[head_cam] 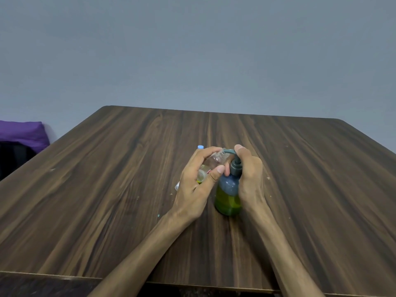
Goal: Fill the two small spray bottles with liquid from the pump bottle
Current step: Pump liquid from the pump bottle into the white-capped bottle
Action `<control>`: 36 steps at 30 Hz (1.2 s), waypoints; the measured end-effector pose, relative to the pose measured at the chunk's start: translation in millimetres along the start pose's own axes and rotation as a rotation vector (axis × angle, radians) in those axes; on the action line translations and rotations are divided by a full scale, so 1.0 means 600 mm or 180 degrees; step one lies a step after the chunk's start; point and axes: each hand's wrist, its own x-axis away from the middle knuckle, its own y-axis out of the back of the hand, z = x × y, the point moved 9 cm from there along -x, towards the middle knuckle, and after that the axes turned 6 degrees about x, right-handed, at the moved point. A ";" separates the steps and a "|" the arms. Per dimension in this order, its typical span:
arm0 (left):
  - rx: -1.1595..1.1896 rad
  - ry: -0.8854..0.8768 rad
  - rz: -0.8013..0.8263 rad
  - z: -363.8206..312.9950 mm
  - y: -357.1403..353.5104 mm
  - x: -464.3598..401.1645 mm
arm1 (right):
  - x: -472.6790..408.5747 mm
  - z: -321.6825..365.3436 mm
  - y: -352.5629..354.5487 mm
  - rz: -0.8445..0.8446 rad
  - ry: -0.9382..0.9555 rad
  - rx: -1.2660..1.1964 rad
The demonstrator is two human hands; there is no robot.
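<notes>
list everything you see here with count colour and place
pump bottle: 1, blue-tinted with green liquid and a dark teal pump, upright at table centre
small spray bottle: 1, clear, tilted with its open neck at the pump spout
cap: 1, pale blue, just behind the left hand; what it belongs to is hidden
table: 1, dark brown wood grain
cloth: 1, purple, far left beyond the table
left hand: 1, holds the small spray bottle
right hand: 1, grips the pump bottle, finger on the pump
</notes>
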 end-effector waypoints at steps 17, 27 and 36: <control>-0.0033 -0.0017 0.0017 0.002 -0.001 -0.001 | -0.006 -0.025 -0.003 -0.0119 -0.0545 -0.0354; 0.0034 -0.0015 0.0020 -0.001 0.000 0.002 | -0.006 -0.026 -0.003 -0.0099 -0.0664 -0.0310; 0.0054 -0.0048 -0.0014 -0.008 -0.001 0.002 | -0.013 -0.030 -0.003 -0.0104 -0.0715 -0.0283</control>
